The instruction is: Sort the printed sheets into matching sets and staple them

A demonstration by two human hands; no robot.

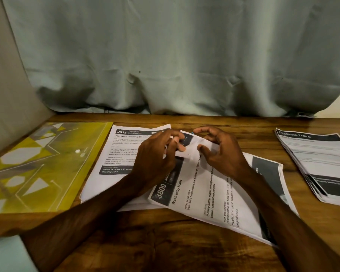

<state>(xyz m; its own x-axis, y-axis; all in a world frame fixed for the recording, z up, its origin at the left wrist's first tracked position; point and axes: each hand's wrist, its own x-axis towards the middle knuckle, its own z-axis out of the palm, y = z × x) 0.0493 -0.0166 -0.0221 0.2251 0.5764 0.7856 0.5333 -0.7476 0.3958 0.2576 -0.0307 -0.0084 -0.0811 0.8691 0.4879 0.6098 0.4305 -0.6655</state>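
At the centre of the surface [165, 242], the "Wash baby bottle" sheet [204, 193] lies turned at an angle, with its dark header band toward the left and its far corner between the two hands.

Left hand [155, 154]: fingers [178, 135] curled and clamped on that far corner. Right hand [222, 154]: fingers [201, 130] curled and spread apart just beside the same corner. Whether they grip the paper cannot be told. Both forearms cross the sheet's edges.

A second sheet [271, 169] with a dark band lies beneath, and its right edge projects past the top sheet. The "Screen Cleaning Check" sheet [122, 154] lies to the left, its right part overlapped by the angled sheet and the left hand. Its left edge runs just beside the yellow folder [37, 163] at the left end of the surface.

A stack of printed sheets [318, 163] lies at the right, edges fanned, well apart from the central sheets, with a strip of bare wood between. Bare wood also shows along the near edge in front of the sheets. A narrow band runs along the far edge, where a grey-green curtain [165, 55] hangs down to the surface. A pale blue object [4, 254] sits at the near left corner and cannot be identified.
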